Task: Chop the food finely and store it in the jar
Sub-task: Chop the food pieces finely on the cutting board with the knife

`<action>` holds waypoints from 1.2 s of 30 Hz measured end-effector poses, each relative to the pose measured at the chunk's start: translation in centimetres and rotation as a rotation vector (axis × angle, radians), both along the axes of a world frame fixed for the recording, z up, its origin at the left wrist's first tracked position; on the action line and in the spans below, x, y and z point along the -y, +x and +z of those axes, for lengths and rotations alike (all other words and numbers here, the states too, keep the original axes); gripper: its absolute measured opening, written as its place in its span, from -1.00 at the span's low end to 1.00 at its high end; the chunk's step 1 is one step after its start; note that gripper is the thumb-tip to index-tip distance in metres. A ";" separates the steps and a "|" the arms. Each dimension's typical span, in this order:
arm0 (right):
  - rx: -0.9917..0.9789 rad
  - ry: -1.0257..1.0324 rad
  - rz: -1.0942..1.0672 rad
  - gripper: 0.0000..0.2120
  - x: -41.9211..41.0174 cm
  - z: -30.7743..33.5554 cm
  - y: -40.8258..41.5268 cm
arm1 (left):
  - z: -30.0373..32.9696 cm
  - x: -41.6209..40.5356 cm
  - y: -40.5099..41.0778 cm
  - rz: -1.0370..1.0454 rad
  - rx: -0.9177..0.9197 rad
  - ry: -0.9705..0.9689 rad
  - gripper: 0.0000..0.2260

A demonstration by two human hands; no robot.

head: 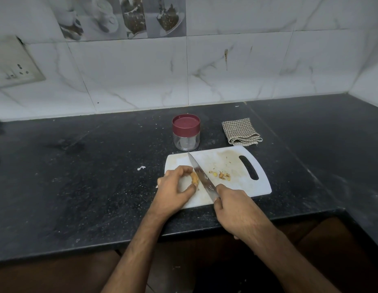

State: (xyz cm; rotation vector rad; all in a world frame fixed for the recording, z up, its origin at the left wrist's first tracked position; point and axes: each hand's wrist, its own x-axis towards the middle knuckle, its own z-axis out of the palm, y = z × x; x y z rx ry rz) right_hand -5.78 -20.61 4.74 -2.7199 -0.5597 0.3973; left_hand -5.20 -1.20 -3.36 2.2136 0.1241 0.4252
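A small yellowish-brown piece of food (194,178) is held down on the left part of a white cutting board (243,188). It is pinched between the curled fingers and thumb of the left hand (175,188), whose fingertips are arched over it. The blade of a knife (201,178) is laid just against the right side of the piece, its tip pointed away toward the far edge of the board. The knife's handle is hidden inside the right hand (233,208), which is closed around it at the near edge of the board.

A few small cut bits (220,175) are scattered on the board to the right of the blade, well apart from the held piece. A slot handle (248,167) is cut through the right end of the board, and the board's middle is faintly stained.

A clear jar (186,133) with a dark red lid (186,122) screwed on is stood just beyond the far edge of the board. A folded checked cloth (240,132) is laid to the right of the jar, near the board's far right corner.

All of this is carried by a black speckled surface (88,176), backed by a white marble-patterned tiled wall (141,70). A switch plate (12,64) is set in the wall at far left.
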 end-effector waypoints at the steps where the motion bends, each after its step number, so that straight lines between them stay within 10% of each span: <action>1: -0.001 0.002 0.002 -0.81 0.0 0.0 0.0 | 0.0 0.0 0.0 0.000 -0.005 0.011 -0.64; 19: 0.093 0.040 -0.035 -0.80 1.4 -0.2 0.1 | -0.1 0.6 0.3 0.012 0.063 0.410 -0.81; 36: 0.038 0.006 -0.025 -0.91 1.4 -1.3 0.1 | 0.5 0.8 -0.7 -0.165 0.135 0.235 -0.92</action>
